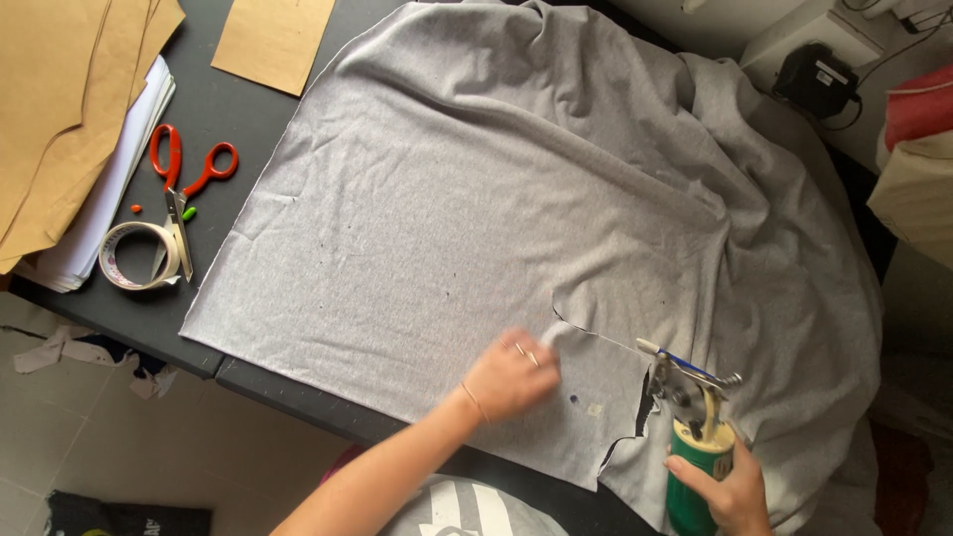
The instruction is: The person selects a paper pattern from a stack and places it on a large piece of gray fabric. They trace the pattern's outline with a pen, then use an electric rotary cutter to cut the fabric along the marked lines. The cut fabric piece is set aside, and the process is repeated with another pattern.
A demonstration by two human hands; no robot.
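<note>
My right hand [723, 486] is closest to me, wrapped around the green body of the electric rotary fabric cutter [695, 427], its metal head pointing up and away from me at the end of a slit already open in the grey knit fabric [476, 199]. My left hand [511, 375] is just left of it, fingers spread and pressing flat on the fabric flap beside the cut, holding nothing; it looks blurred, so I can't say exactly where the fingertips sit.

The risk here, I judge, is that pressing hand: it lies near the blade's line, and if the cutter jumps forward it could reach my fingers. The knit is also rucked into folds to the right, so the blade could catch a doubled layer and cut where I don't want it. Loose cloth hanging over the near edge could drag and pull the cut line crooked.

Further out, on the dark surface [228, 99] to the left, a roll of tape [139, 256] lies touching the tips of the red-handled scissors [184, 184]. Beyond them sit a stack of white sheets and brown paper pattern pieces [69, 89], well apart from my hands.
</note>
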